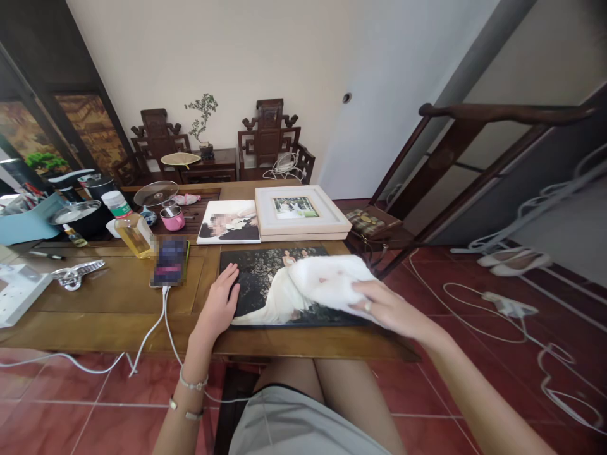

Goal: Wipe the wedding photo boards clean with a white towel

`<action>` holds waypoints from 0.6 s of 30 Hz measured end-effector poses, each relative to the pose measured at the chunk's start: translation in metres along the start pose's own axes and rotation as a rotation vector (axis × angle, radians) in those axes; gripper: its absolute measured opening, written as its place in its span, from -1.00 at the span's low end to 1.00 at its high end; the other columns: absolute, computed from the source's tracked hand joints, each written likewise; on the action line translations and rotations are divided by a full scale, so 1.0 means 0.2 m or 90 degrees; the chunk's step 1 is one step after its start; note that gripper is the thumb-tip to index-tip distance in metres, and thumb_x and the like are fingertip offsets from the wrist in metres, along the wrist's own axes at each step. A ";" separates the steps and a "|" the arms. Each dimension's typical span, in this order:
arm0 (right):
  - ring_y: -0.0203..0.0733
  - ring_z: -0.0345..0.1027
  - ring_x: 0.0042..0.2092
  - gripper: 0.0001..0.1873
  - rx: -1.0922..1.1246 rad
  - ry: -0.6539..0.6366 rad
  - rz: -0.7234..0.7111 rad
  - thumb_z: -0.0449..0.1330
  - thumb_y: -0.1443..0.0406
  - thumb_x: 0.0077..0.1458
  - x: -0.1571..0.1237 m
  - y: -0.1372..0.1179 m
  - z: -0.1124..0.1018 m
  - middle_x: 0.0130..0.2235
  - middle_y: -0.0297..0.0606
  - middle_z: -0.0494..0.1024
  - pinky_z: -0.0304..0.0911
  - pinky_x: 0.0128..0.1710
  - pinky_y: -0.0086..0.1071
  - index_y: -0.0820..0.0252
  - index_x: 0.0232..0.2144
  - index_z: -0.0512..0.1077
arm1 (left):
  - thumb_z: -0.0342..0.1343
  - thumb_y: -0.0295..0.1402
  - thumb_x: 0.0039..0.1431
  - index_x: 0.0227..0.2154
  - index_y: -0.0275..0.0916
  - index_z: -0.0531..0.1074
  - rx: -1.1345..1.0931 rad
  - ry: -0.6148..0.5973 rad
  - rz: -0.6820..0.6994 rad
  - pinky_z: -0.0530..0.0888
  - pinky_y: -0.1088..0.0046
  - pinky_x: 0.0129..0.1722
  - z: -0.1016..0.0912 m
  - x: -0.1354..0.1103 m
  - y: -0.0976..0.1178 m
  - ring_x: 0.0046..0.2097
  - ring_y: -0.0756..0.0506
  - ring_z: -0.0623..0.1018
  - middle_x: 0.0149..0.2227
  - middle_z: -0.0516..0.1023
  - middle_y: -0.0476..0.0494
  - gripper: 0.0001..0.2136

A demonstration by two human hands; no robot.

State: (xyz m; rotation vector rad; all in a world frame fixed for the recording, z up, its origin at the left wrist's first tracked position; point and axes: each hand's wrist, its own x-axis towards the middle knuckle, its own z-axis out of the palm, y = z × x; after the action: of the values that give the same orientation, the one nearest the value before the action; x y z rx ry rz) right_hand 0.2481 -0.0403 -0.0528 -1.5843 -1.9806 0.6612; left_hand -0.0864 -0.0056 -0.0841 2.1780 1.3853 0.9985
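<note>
Right hand (386, 309) grasping white cloth (327, 278); I see cloth bunched over right part of photo panel (279, 294). Panel lies flat on wooden table (118, 322), near front edge. Left hand (220, 303) grips nothing, fingers extended, resting at panel's left edge. Behind panel, I get white frame (303, 229), smaller photo print (232, 230) beside it. Phone (169, 262) left of panel, white cables (164, 306) at its lower end.

The cloth (327, 278) looks fluffy, the photo panel (275, 297) smooth, the wooden table (126, 294) glossy
</note>
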 end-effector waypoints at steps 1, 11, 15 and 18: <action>-0.02 0.32 -0.29 -0.81 0.014 0.001 -0.015 0.03 0.16 -0.22 0.09 0.01 0.00 -0.48 -0.28 0.44 0.23 -0.24 -0.25 0.14 -0.65 0.33 | -0.12 -0.38 0.24 0.05 -0.36 0.33 0.000 -0.002 0.000 0.17 0.18 0.23 0.00 0.00 0.00 0.24 -0.15 0.22 0.18 0.28 -0.31 -0.64; -0.17 0.20 -0.38 -0.89 0.028 0.035 -0.040 -0.02 0.24 -0.23 0.41 0.04 0.04 -0.56 -0.38 0.27 0.12 -0.32 -0.35 0.14 -0.67 0.16 | -0.12 -0.37 0.25 0.05 -0.32 0.33 -0.001 -0.002 -0.001 0.18 0.18 0.23 -0.01 0.00 0.00 0.24 -0.15 0.22 0.18 0.29 -0.28 -0.65; -0.07 0.29 -0.33 -0.87 -0.013 0.008 -0.051 -0.03 0.27 -0.18 0.18 -0.07 0.06 -0.60 -0.36 0.28 0.17 -0.21 -0.25 0.11 -0.69 0.14 | -0.12 -0.38 0.24 0.05 -0.30 0.33 -0.002 0.003 0.004 0.18 0.17 0.22 0.00 0.00 0.00 0.24 -0.15 0.23 0.17 0.30 -0.26 -0.65; 0.12 0.29 -0.01 -0.86 -0.079 -0.006 -0.034 -0.03 0.29 -0.14 -0.06 -0.13 0.05 -0.25 -0.14 0.52 0.20 -0.09 -0.13 0.12 -0.54 0.33 | -0.12 -0.38 0.25 0.05 -0.33 0.33 0.005 0.000 0.002 0.17 0.18 0.23 0.00 0.00 0.00 0.24 -0.15 0.22 0.18 0.29 -0.29 -0.65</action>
State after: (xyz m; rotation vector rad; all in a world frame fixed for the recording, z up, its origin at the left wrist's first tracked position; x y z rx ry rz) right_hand 0.2236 -0.0579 -0.0446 -1.5958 -2.0989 0.5351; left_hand -0.0866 -0.0057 -0.0836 2.1859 1.3884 0.9950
